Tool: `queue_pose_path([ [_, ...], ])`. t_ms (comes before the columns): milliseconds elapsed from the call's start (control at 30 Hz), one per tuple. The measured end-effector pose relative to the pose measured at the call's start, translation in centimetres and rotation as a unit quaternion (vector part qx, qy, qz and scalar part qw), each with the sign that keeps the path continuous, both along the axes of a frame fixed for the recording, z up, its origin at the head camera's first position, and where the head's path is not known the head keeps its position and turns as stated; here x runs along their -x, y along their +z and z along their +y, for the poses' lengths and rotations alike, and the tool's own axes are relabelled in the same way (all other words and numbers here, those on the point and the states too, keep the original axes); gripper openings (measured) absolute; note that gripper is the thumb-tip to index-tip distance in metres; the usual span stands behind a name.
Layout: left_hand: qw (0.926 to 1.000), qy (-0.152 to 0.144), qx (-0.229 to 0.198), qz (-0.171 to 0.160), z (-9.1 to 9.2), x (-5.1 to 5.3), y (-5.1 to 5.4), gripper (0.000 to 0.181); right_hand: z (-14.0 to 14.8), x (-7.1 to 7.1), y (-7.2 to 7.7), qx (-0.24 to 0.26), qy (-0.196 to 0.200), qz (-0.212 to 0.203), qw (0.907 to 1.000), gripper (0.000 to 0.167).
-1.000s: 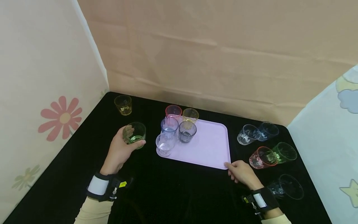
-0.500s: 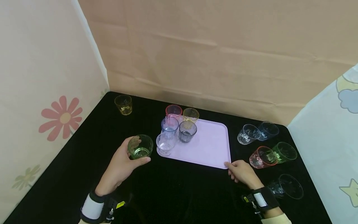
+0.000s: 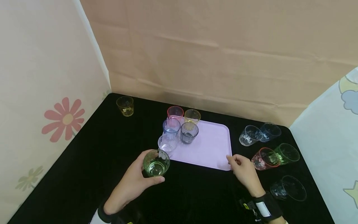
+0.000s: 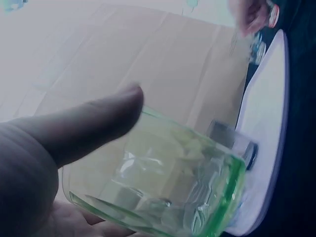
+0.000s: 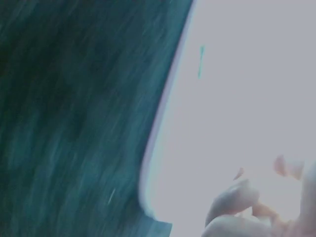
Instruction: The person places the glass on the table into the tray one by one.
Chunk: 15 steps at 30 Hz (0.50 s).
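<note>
In the head view my left hand (image 3: pixel 134 180) holds a green glass (image 3: pixel 156 163) upright, fingers and thumb round its sides, in front of the tray's near left corner. The left wrist view shows the thumb along the green glass (image 4: pixel 163 182). On the left part of the lilac tray (image 3: pixel 209 146) stand a clear glass (image 3: pixel 167 144), a blue one (image 3: pixel 171 127), a grey one (image 3: pixel 189 133), a red one (image 3: pixel 175 112) and a yellow one (image 3: pixel 192 115). At the near right corner my right hand (image 3: pixel 244 172) holds nothing, its fingers loosely bent; contact with the tray is unclear.
Another yellow glass (image 3: pixel 126 106) stands at the back left of the black table (image 3: pixel 195 199). To the right several glasses lie tilted or on their sides, among them a red (image 3: pixel 264 159), a green (image 3: pixel 287 154) and a clear one (image 3: pixel 292 188). Paper walls enclose the table.
My left hand has carried the green glass right and nearer to me. The right hand has shifted slightly up at the tray's corner, and its fingers have loosened from the rim.
</note>
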<state>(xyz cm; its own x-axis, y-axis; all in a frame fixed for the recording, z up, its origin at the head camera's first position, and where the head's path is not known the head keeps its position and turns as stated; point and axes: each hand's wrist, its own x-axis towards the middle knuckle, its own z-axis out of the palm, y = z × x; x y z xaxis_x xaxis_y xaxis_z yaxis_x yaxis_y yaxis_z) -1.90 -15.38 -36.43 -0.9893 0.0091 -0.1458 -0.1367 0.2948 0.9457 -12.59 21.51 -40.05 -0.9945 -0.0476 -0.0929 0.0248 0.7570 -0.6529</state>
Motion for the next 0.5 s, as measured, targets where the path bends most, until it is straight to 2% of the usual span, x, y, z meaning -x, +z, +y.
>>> queue_pose_path([
  [100,0.9997,-0.015,-0.018,-0.002,1.5,-0.1,-0.4,0.078,-1.5,-0.9,0.3,0.068,0.004,0.058,0.9960,0.028],
  [200,0.9988,-0.038,-0.031,0.003,3.2,-0.1,-0.9,0.080,-3.2,-2.0,0.5,0.147,0.029,0.113,0.9822,0.023],
  [333,0.9959,-0.072,-0.050,0.021,5.5,0.0,-1.7,0.086,-5.5,-3.5,0.4,0.261,0.095,0.134,0.9512,0.033],
  [500,0.9904,-0.097,-0.084,0.049,8.0,0.1,-2.3,0.081,-7.4,-5.1,0.0,0.356,0.182,0.103,0.9107,0.050],
])
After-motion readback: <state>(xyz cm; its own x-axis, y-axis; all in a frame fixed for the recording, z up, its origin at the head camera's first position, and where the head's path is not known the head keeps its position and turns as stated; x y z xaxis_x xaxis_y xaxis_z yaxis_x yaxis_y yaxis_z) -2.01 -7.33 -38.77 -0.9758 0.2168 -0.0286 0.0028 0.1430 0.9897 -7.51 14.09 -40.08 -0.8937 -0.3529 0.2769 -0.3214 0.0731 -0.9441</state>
